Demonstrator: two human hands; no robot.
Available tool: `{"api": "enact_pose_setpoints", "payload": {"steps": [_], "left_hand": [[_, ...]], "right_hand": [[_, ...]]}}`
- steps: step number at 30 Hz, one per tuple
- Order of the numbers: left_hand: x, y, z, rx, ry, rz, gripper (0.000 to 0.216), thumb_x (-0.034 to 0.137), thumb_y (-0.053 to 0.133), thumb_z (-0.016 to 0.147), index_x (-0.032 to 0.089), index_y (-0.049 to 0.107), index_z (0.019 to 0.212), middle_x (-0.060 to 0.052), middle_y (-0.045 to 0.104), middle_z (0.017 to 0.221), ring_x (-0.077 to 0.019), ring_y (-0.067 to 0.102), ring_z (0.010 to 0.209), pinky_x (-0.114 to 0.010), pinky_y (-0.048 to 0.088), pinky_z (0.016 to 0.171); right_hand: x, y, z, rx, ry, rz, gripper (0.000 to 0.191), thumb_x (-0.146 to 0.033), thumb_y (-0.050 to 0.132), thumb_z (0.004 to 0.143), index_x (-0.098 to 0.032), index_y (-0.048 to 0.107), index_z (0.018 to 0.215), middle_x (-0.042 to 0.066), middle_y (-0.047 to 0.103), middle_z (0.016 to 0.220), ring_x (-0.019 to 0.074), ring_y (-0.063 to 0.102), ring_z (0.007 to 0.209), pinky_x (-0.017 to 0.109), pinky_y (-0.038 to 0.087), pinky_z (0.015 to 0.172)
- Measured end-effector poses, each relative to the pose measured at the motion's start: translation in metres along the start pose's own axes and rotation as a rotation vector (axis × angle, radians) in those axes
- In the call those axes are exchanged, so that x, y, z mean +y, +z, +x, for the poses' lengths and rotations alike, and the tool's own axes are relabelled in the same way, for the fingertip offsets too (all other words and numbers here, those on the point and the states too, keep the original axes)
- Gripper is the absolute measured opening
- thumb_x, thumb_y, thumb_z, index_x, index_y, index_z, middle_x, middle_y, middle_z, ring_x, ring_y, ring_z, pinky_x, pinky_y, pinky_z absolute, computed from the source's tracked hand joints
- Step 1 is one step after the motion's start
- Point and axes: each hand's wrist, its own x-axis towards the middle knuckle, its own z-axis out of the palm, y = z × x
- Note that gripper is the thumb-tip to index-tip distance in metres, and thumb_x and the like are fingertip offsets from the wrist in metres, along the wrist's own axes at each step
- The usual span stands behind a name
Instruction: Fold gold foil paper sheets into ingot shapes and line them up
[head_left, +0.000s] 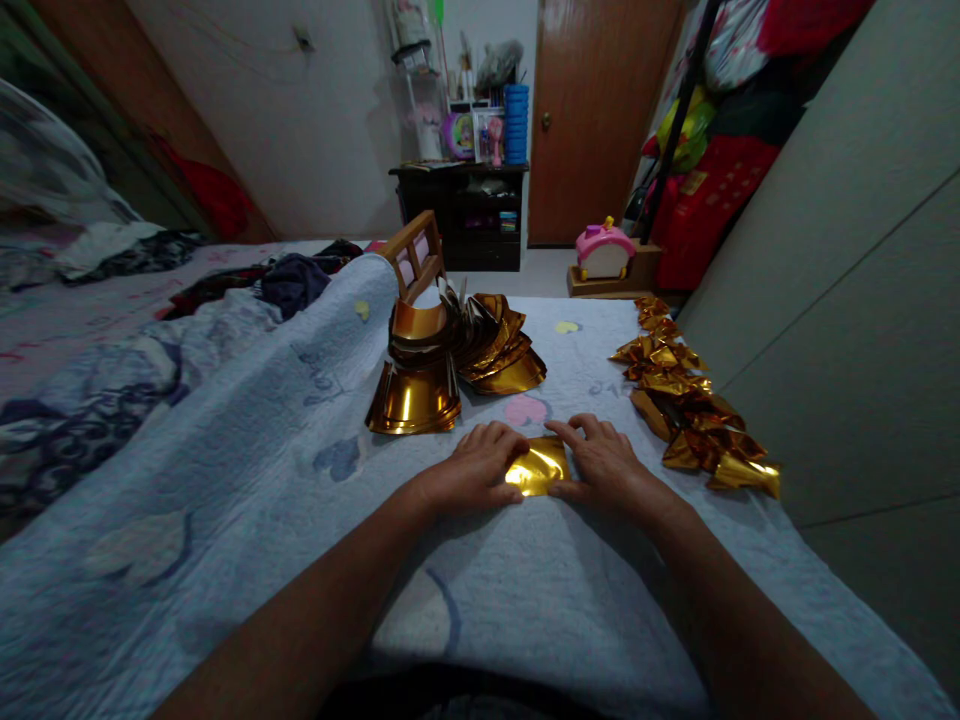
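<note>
Currently in hand: one shiny gold foil sheet, rectangular [537, 467], flat on the pale blue quilt printed with hearts [495, 560], between two bare hands; the step appears to be steadying or lining up its edges. Any move from here would call for light, even fingertip pressure, the foil looking thin and slick. Left hand [480, 465]: palm down at the sheet's left edge, thumb toward the near corner, fingers curved toward the far one. Right hand [604, 462]: at the right edge, thumb low, forefinger reaching toward the far corner. Grip, both: half open, thumb parted from forefinger; pinched or merely pressed, cannot tell. Adjacent: fanned gold foil stacks [416, 395], beyond the left hand; folded gold foil pieces [686, 410], in a row at right.
</note>
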Motion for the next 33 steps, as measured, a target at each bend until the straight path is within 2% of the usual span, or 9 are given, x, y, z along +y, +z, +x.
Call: {"api": "enact_pose_setpoints", "payload": {"steps": [3,7,13,17,20,23,26,30,33], "left_hand": [[-0.001,0.0,0.0,-0.003,-0.004,-0.002,0.045,0.03,0.069,0.083,0.025,0.052,0.124,-0.008,0.053,0.129,-0.0275,0.046,0.122,-0.042,0.04,0.105],[-0.001,0.001,0.0,-0.013,-0.01,-0.003,0.046,0.031,0.07,0.084,0.024,0.051,0.125,-0.008,0.051,0.13,-0.0275,0.045,0.123,-0.042,0.039,0.106],[-0.002,0.001,0.0,0.0,-0.001,-0.007,0.046,0.031,0.07,0.083,0.025,0.051,0.124,-0.008,0.052,0.128,-0.0276,0.046,0.123,-0.041,0.039,0.105],[-0.001,0.0,-0.003,0.007,0.016,-0.013,0.044,0.032,0.068,0.085,0.024,0.052,0.126,-0.008,0.051,0.128,-0.0273,0.046,0.121,-0.042,0.039,0.105],[-0.003,0.001,-0.004,0.018,0.037,-0.027,0.052,0.038,0.072,0.083,0.024,0.051,0.129,-0.008,0.05,0.128,-0.028,0.045,0.121,-0.043,0.039,0.105],[-0.007,0.005,-0.002,0.035,0.059,-0.043,0.067,0.047,0.082,0.074,0.025,0.051,0.13,-0.008,0.051,0.127,-0.0293,0.046,0.118,-0.044,0.04,0.103],[-0.012,0.01,0.001,0.097,0.086,-0.055,0.068,0.049,0.085,0.07,0.023,0.056,0.125,-0.007,0.054,0.121,-0.0288,0.048,0.113,-0.043,0.042,0.098],[-0.013,0.014,0.003,0.178,0.141,-0.068,0.052,0.043,0.087,0.071,0.022,0.064,0.112,-0.006,0.056,0.113,-0.0266,0.05,0.107,-0.04,0.043,0.095],[-0.01,0.015,0.003,0.231,0.199,-0.066,0.037,0.033,0.085,0.073,0.021,0.067,0.103,-0.005,0.058,0.107,-0.0245,0.052,0.104,-0.038,0.044,0.092]], "right_hand": [[0.007,-0.001,0.0,-0.012,0.034,0.0,0.088,-0.04,0.084,0.072,-0.035,0.046,0.15,0.015,0.054,0.134,0.0337,0.054,0.11,0.044,0.044,0.087],[0.01,-0.007,0.001,-0.086,0.062,0.028,0.09,-0.034,0.083,0.073,-0.034,0.042,0.153,0.015,0.051,0.14,0.0359,0.053,0.115,0.049,0.043,0.092],[0.02,-0.012,-0.001,-0.122,0.023,0.116,0.089,-0.02,0.075,0.074,-0.026,0.038,0.154,0.016,0.048,0.144,0.0335,0.048,0.127,0.048,0.041,0.103],[0.019,-0.022,-0.004,-0.078,-0.036,0.202,0.072,-0.011,0.064,0.072,-0.021,0.048,0.141,0.014,0.052,0.134,0.0295,0.048,0.125,0.045,0.04,0.106],[0.007,-0.03,-0.005,0.005,-0.092,0.225,0.041,-0.014,0.063,0.074,-0.02,0.059,0.114,0.01,0.055,0.116,0.0276,0.051,0.113,0.042,0.044,0.099],[-0.008,-0.03,-0.004,-0.027,-0.206,0.25,0.017,-0.017,0.063,0.079,-0.021,0.06,0.096,0.008,0.057,0.106,0.0251,0.051,0.102,0.039,0.044,0.092],[-0.017,-0.022,-0.001,-0.121,-0.267,0.227,0.017,-0.024,0.071,0.079,-0.019,0.061,0.092,0.008,0.058,0.101,0.0249,0.051,0.096,0.038,0.042,0.085],[-0.016,-0.015,0.003,-0.11,-0.277,0.278,0.015,-0.019,0.068,0.083,-0.018,0.063,0.096,0.007,0.06,0.097,0.0219,0.052,0.091,0.034,0.042,0.08],[-0.014,-0.016,0.003,-0.092,-0.287,0.301,0.009,-0.017,0.066,0.084,-0.018,0.062,0.093,0.007,0.061,0.094,0.0207,0.053,0.089,0.032,0.042,0.078]]}}
